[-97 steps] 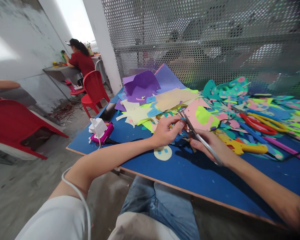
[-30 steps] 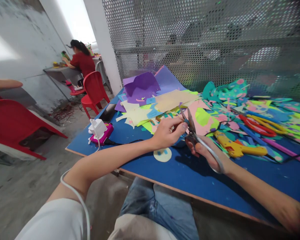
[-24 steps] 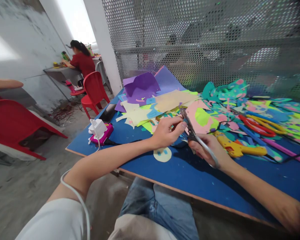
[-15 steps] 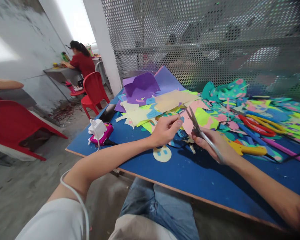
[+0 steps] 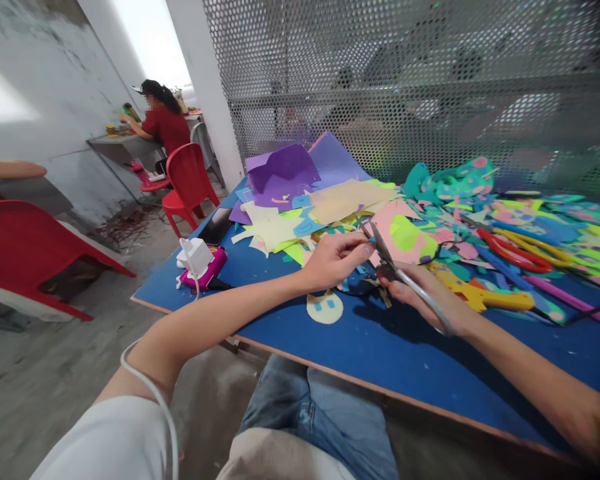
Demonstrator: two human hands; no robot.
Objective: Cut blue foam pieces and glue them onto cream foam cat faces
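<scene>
My right hand (image 5: 420, 290) is closed around a pair of scissors (image 5: 384, 248), whose blades are parted and point up and away from me. Between the thumb and finger of my left hand (image 5: 337, 259) is a small blue piece (image 5: 372, 245), mostly hidden, right at the blades. On the blue table below my left wrist lies a cream round cutout (image 5: 325, 308) with two blue squares on it. Just beyond both hands, a pink sheet (image 5: 393, 223) and other coloured scraps are heaped.
A yellow glue gun (image 5: 495, 298) and red-handled scissors (image 5: 513, 250) lie to the right. Purple sheets (image 5: 285, 175) stand at the back by a perforated metal screen (image 5: 380, 80). A pink power strip with a white plug (image 5: 200, 260) sits left. One person (image 5: 165, 123) sits farther off.
My right hand has brought the scissors left, so the blades now meet the small blue piece. My left hand has shifted slightly toward the right.
</scene>
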